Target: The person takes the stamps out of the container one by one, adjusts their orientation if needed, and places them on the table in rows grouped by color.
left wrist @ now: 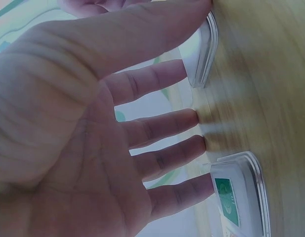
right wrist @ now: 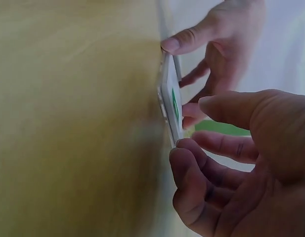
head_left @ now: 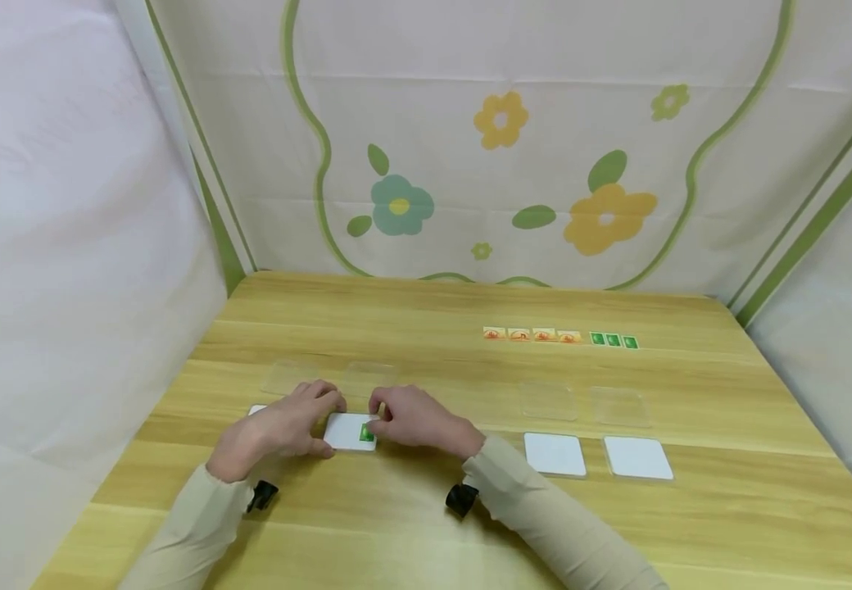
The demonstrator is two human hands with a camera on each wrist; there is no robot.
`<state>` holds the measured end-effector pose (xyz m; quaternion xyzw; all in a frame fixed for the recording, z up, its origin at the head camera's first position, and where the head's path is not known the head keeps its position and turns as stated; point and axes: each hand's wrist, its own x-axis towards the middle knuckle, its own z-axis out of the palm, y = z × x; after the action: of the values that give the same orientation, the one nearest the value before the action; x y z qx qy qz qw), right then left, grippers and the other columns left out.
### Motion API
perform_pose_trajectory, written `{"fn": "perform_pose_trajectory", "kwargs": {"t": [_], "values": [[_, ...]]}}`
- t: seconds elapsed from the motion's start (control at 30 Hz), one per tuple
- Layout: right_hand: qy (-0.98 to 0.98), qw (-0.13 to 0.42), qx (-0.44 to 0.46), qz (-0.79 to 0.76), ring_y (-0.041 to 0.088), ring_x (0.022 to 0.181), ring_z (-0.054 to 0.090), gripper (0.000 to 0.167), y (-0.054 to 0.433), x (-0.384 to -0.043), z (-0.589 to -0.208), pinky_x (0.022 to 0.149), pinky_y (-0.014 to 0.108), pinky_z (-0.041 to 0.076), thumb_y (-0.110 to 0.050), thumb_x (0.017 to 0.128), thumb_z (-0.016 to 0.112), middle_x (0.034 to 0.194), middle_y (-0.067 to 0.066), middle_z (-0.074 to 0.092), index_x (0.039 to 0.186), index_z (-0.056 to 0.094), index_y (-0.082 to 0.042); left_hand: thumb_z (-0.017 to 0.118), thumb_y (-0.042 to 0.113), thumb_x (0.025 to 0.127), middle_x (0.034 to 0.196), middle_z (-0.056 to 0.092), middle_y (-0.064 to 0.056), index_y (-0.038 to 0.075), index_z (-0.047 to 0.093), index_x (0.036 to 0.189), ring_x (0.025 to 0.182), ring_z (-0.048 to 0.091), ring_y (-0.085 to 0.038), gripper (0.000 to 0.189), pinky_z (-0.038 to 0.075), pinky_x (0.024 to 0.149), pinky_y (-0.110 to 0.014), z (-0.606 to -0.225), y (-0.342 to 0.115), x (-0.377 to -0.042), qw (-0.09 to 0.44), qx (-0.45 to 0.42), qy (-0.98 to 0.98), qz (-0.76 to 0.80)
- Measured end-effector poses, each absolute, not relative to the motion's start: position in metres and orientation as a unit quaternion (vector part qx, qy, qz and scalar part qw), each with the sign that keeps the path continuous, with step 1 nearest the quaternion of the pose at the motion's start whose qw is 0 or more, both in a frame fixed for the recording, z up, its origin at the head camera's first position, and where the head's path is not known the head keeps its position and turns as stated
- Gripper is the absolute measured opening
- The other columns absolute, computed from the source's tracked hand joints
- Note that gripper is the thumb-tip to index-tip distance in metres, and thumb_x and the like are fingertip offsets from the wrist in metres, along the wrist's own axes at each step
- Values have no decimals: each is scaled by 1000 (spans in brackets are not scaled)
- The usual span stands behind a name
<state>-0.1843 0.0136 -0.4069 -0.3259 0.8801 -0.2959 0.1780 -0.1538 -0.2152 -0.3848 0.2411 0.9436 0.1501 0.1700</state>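
A flat white block (head_left: 342, 433) in a shallow clear case lies on the table between my hands. A green sticker (head_left: 364, 435) sits at its right end. My left hand (head_left: 286, 424) holds the left end between thumb and forefinger, the other fingertips down on the wood. At the right end is my right hand (head_left: 420, 419); its bent fingers touch the block's edge, while its thumb (right wrist: 226, 107) stands off the surface in the right wrist view. Another white block (left wrist: 248, 180), with a green sticker (left wrist: 226, 200), lies by my left little finger, partly hidden in the head view.
Two more white blocks (head_left: 555, 454) lie to the right on the wooden table (head_left: 396, 524). Clear, thin lids (head_left: 547, 401) lie behind the blocks. Farther back are a row of orange-and-yellow stickers (head_left: 532, 334) and three green ones (head_left: 614, 340). Fabric walls (head_left: 455, 49) enclose the table.
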Motion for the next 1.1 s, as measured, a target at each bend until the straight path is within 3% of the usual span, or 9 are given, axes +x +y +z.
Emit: {"fn": "perform_pose_trajectory", "kwargs": {"t": [0.33,1.1], "values": [[895,172,-332,-242,6,63,52,24,1,-176,-408,55,20,41,-31,93,66,82,-6,63,108,58,-14,81,26,82,138,46,-11,14,55,118,121,45,-32,46,46,93,-49,-380,-220,-153,171,237,946,142],[906,155,-319,-230,8,62,47,16,-3,-171,-413,55,21,38,-23,91,69,77,-7,58,100,60,-13,80,27,82,136,47,-13,11,55,119,117,47,-32,47,46,91,-46,-384,-217,-151,162,254,943,142]]}}
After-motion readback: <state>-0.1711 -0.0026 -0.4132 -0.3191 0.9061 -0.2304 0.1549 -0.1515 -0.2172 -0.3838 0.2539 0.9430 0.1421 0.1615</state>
